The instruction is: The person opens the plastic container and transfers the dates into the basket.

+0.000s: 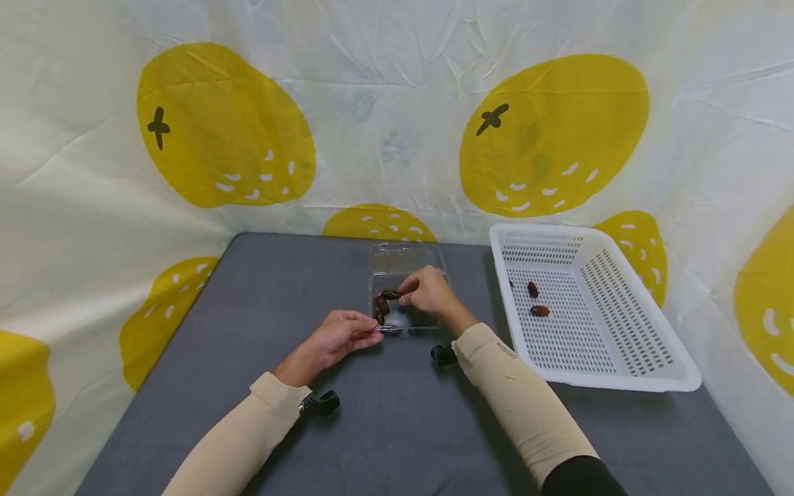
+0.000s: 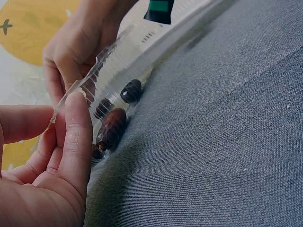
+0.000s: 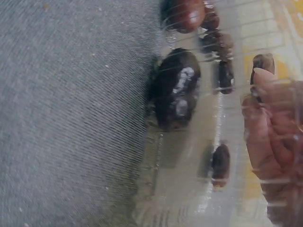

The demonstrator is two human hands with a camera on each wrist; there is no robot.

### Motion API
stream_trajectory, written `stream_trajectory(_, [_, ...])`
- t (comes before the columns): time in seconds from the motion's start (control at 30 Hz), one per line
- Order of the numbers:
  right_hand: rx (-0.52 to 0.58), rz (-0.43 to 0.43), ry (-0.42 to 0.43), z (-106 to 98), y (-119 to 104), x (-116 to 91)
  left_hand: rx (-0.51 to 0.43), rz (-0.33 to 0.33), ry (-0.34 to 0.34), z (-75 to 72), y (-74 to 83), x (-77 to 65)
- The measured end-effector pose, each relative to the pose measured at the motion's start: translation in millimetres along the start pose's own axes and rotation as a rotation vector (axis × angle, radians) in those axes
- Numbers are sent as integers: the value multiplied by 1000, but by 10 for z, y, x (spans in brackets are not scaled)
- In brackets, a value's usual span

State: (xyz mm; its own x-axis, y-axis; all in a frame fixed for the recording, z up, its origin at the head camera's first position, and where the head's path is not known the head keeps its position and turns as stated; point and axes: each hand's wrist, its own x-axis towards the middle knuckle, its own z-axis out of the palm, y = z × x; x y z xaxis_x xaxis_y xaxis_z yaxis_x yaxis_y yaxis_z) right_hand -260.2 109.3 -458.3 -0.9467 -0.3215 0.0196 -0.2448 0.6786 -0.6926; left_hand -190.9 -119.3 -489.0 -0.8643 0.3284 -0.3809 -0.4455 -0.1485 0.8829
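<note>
A hinged clear plastic box (image 1: 406, 259) stands open-lidded near the back middle of the table, with several dark brown dates inside it. My left hand (image 1: 344, 336) pinches the box's near left rim between thumb and fingers. Over the box, my right hand (image 1: 431, 293) holds a date (image 3: 262, 64) at its fingertips. Through the clear wall in the right wrist view, a large glossy date (image 3: 177, 90) lies close to the near side. The left wrist view shows a reddish-brown date (image 2: 112, 128) just past the left fingers, behind the ribbed plastic.
To the right sits a white perforated basket (image 1: 620, 381) with a few dates (image 1: 540, 311) on its left part. Grey cloth (image 1: 298, 275) covers the table. A white curtain (image 1: 384, 124) with yellow fruit shapes hangs along the back and sides.
</note>
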Motion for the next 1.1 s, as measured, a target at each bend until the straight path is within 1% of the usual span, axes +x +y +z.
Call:
stream_trajectory(0.1, [5, 3, 11, -46, -23, -21, -7, 3, -6, 2, 2, 2])
stream_trajectory(0.27, [18, -17, 17, -117, -40, -42, -14, 5, -17, 8, 9, 4])
stream_trajectory(0.47, [18, -9, 14, -215, -77, -64, -19, -7, -4, 29, 20, -10])
stream_trajectory(0.63, [21, 4, 11, -333, -102, -118, -19, -7, 1, 39, 20, -14])
stream_trajectory(0.83, [-5, 16, 25, -479, -141, -187, -27, -7, 10, 43, 9, -6])
stream_trajectory(1.0, [-16, 8, 25, -612, -145, -236, -37, 7, 0, 39, 6, -4])
stream_trajectory(1.1, [-19, 6, 25, -695, -125, -270, -34, 2, -9, 37, 11, -15])
